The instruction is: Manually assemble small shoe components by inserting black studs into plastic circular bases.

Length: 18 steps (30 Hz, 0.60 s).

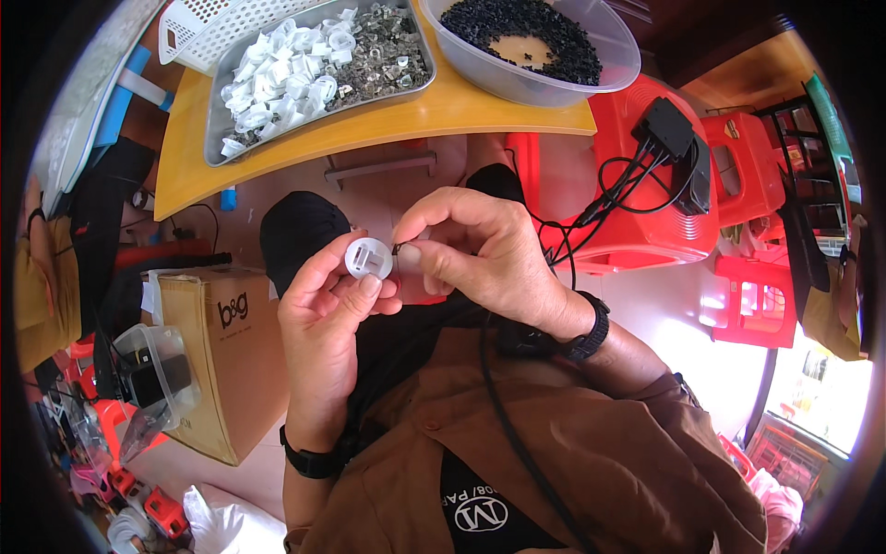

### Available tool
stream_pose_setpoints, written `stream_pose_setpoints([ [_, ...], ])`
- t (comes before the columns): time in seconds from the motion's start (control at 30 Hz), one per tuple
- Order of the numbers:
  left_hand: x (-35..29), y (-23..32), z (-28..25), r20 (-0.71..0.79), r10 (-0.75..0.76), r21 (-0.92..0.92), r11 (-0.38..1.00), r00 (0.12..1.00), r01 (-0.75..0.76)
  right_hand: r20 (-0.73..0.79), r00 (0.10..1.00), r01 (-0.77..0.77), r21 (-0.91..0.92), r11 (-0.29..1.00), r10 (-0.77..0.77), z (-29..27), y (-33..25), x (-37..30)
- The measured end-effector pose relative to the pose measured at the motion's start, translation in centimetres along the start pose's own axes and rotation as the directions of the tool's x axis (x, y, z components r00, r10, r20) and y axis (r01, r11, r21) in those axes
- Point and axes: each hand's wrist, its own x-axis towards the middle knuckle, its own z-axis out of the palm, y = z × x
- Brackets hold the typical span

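My left hand (pixel 330 309) is closed round a small round white plastic part (pixel 369 258), with slots in its face turned up toward me. Close on its right, my right hand (pixel 475 245) pinches a tiny dark piece (pixel 398 248) between thumb and forefinger, next to the white part's rim. Whether the dark piece touches the rim I cannot tell. Beyond my hands, a metal tray (pixel 214 120) on the yellow table (pixel 369 129) holds white plastic parts (pixel 286 78) and small metal pieces (pixel 388 55). A clear plastic bowl (pixel 517 90) of small black pieces (pixel 577 55) stands beside it.
A white perforated basket (pixel 198 32) sits at the table's far left. Red plastic stools (pixel 646 235) stand on the right, one bearing a black box with cables (pixel 666 129). A cardboard box (pixel 226 369) and a clear bin (pixel 175 388) are at my left. A black cable hangs across my front.
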Motion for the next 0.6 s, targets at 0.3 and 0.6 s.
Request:
stream_pose_setpoints([
  [0.3,-0.1,0.1,0.3,0.028,-0.012,0.031,0.999,1.000,0.012,-0.057,0.995,0.084,0.015,0.996,-0.083,-0.1,0.2,-0.3],
  [0.6,-0.1,0.0,0.5,0.096,0.050,0.023,0.998,0.994,-0.053,0.016,0.803,0.563,-0.347,0.750,-0.596,0.9,1.4,0.5],
])
